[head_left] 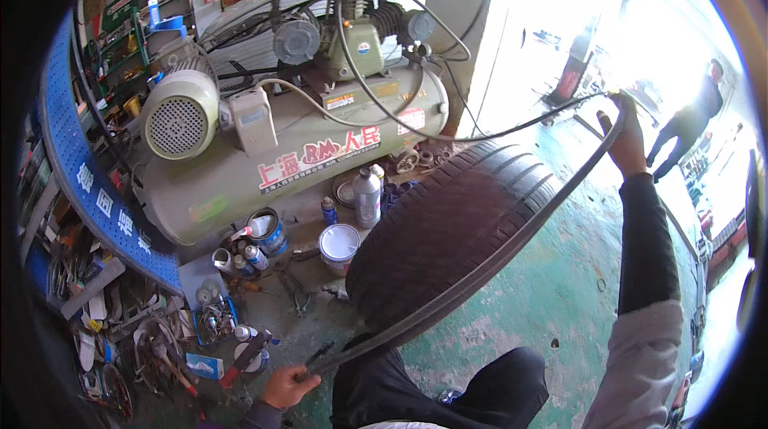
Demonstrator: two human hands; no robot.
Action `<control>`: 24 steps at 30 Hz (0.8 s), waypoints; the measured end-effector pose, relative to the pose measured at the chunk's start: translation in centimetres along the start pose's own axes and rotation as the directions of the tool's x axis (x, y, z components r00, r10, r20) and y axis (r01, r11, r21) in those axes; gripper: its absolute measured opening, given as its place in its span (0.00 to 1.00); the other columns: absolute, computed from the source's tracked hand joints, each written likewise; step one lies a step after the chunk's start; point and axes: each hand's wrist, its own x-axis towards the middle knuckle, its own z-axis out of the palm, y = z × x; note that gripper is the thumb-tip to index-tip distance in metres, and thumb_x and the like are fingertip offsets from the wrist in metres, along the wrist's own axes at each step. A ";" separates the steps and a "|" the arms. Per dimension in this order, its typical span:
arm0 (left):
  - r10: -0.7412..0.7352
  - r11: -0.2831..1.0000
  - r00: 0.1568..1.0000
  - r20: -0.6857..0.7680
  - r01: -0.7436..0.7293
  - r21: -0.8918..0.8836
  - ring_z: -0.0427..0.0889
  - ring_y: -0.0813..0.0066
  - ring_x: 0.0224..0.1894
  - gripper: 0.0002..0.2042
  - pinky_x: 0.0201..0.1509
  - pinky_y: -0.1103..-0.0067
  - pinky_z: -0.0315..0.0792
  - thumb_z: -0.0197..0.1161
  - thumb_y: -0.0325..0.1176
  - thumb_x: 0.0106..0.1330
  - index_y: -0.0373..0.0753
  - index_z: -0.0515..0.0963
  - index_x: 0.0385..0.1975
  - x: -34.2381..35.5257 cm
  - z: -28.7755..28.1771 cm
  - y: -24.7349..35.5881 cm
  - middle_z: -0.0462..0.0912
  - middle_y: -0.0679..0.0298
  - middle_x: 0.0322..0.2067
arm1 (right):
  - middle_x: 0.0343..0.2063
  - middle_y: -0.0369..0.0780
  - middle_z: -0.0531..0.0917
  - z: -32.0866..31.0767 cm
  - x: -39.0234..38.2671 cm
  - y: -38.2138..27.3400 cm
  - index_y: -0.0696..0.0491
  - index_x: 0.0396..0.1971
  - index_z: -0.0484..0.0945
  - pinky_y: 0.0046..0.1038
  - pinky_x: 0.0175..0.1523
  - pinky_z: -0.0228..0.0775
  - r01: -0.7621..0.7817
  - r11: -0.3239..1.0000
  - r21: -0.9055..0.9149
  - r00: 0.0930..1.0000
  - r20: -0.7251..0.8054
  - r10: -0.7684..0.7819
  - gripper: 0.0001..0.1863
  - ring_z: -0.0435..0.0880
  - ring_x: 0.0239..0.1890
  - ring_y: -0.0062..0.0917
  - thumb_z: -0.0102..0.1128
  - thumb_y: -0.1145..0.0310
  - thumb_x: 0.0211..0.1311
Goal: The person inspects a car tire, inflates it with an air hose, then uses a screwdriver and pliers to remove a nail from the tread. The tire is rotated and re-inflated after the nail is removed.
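A long, dark, curved strip point(480, 281) stretches diagonally in front of me, from low left to high right. My left hand point(290, 387) is closed on its lower end. Up at the right, my right hand point(628, 137) is closed around the other end, its fingertips partly hidden. A thin black hose point(512, 131) from the compressor reaches the same spot; whether that hand holds the hose too, I cannot tell. Just behind the strip stands a large black tire point(448, 221), its tread facing up and left.
A green air compressor point(320, 157) stands behind the tire. Left of the tire are a white-lidded can point(340, 243), a silver bottle point(367, 199), pliers point(296, 293) and a red-handled tool point(245, 359). Loose parts clutter the left side. A person point(692, 113) stands far right on the green floor point(520, 341).
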 end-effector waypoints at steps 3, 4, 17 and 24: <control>0.270 0.961 0.952 -0.145 -0.275 -0.019 0.68 0.77 0.21 0.21 0.28 0.72 0.65 0.76 0.46 0.73 0.37 0.78 0.25 3.4 -0.8 9.7 0.73 0.63 0.17 | 0.52 0.50 0.87 2.3 -8.9 9.9 0.54 0.57 0.81 0.43 0.62 0.79 -0.284 0.859 -0.427 0.854 0.294 0.429 0.19 0.88 0.53 0.48 0.67 0.60 0.73; 0.300 0.951 0.952 -0.054 -0.303 -0.066 0.70 0.75 0.21 0.19 0.29 0.71 0.67 0.75 0.45 0.73 0.37 0.79 0.30 4.0 -1.2 13.2 0.75 0.62 0.18 | 0.50 0.51 0.87 2.5 -12.3 12.1 0.54 0.55 0.83 0.44 0.61 0.79 -0.320 0.787 -0.528 0.773 0.335 0.539 0.17 0.88 0.51 0.50 0.65 0.60 0.73; 0.487 0.869 0.788 0.376 -0.481 -0.116 0.84 0.33 0.45 0.11 0.45 0.50 0.78 0.59 0.31 0.79 0.31 0.73 0.53 10.3 19.8 24.5 0.84 0.39 0.42 | 0.49 0.49 0.88 -8.7 -35.2 -19.3 0.60 0.59 0.82 0.35 0.54 0.81 -0.875 0.452 0.172 0.289 0.936 0.202 0.31 0.88 0.49 0.33 0.76 0.52 0.67; 0.526 0.845 0.806 0.273 -0.458 -0.275 0.86 0.38 0.46 0.11 0.49 0.57 0.79 0.62 0.28 0.77 0.31 0.78 0.54 12.6 26.6 25.1 0.85 0.40 0.43 | 0.69 0.54 0.74 -9.3 -36.5 -20.7 0.60 0.74 0.69 0.37 0.62 0.80 -0.767 0.641 0.036 0.516 0.629 0.582 0.50 0.79 0.67 0.41 0.84 0.54 0.57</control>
